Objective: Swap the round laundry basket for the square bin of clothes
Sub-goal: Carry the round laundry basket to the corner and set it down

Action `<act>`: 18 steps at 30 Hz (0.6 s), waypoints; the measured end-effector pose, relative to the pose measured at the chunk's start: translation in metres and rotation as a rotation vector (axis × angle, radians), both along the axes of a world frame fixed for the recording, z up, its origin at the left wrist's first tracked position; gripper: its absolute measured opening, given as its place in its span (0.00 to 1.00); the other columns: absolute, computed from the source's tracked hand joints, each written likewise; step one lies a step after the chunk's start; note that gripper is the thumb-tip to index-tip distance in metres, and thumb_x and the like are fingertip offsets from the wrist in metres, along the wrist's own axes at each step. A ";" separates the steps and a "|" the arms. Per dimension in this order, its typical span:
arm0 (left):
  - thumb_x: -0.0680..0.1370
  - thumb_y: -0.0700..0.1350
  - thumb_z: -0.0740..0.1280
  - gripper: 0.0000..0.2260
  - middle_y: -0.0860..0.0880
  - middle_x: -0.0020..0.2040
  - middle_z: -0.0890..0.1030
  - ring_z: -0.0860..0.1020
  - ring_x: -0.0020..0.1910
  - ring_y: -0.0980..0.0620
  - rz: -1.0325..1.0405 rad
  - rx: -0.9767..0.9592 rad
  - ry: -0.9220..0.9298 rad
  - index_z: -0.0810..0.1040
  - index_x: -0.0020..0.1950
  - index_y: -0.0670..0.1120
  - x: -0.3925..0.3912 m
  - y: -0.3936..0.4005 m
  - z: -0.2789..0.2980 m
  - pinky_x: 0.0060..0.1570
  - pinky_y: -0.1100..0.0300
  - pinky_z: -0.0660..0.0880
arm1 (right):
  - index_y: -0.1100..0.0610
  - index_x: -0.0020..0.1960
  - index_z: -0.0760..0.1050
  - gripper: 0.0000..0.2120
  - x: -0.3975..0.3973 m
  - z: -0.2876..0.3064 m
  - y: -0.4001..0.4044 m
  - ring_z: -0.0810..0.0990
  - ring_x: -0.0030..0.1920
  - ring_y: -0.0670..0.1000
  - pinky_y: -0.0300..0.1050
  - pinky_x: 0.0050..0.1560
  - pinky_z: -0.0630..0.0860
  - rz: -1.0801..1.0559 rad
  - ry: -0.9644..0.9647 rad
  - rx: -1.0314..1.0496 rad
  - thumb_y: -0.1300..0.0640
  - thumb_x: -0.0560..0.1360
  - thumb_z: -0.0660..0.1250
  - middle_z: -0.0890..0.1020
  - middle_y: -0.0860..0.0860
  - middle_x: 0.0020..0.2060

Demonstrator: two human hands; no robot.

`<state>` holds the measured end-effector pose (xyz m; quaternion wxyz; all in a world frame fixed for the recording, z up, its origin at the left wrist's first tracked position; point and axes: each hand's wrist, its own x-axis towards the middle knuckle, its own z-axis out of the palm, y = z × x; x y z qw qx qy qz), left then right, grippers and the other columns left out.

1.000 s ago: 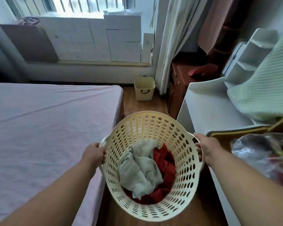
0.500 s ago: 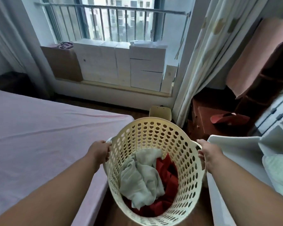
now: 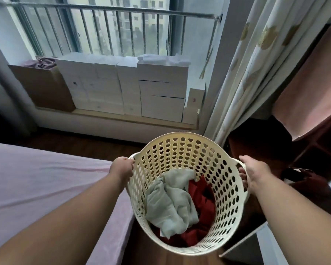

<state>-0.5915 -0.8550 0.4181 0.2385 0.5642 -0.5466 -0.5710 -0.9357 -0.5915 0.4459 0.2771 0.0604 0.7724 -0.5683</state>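
Red clothes half under grey cloth

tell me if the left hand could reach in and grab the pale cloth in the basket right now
Probably not as things stand: the left hand is gripping the round basket by its handle. The pale cloth lies uncovered inside.
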 end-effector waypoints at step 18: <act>0.82 0.45 0.67 0.12 0.47 0.30 0.75 0.69 0.27 0.48 0.232 -0.002 -0.018 0.77 0.40 0.44 -0.219 -0.309 -0.033 0.33 0.53 0.67 | 0.58 0.45 0.79 0.12 -0.258 0.008 -0.372 0.68 0.31 0.51 0.46 0.32 0.64 0.230 -0.056 -0.052 0.50 0.79 0.71 0.75 0.52 0.35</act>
